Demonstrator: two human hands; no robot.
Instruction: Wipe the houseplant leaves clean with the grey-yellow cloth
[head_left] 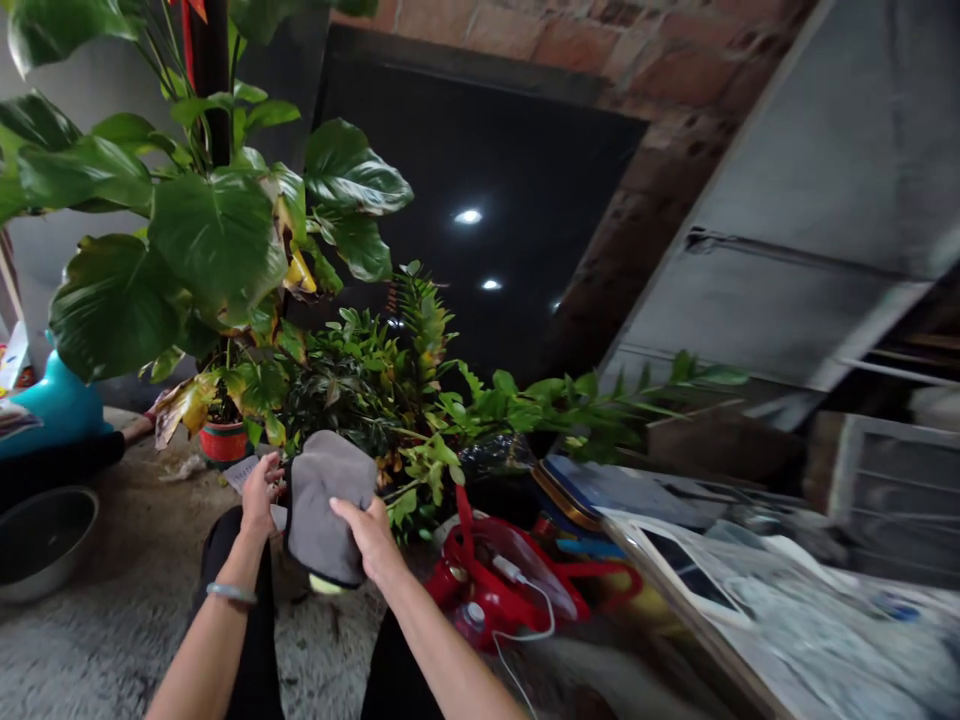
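Between the knees, above the rough grey floor [315,660], the right hand [369,540] holds a folded, plush grey cloth with dark edging [326,505], its thumb on the upper face; a pale yellow-green patch peeks from beneath. The left hand [259,500] is beside the cloth's left edge, fingers parted and slightly curled; whether it grips the pale printed card [240,472] behind it cannot be told. The cloth appears lifted and folded, but nothing visible settles how much work is done or left. Beyond it, a broad-leaved green plant [217,235] with some yellowed leaves rises from a small red pot [223,441]. To the right lies a glossy red bag [525,565] with a white cable [551,610]; a white-framed tablet [686,568] rests farther right. A shallow round basin [88,520] stands at far left.
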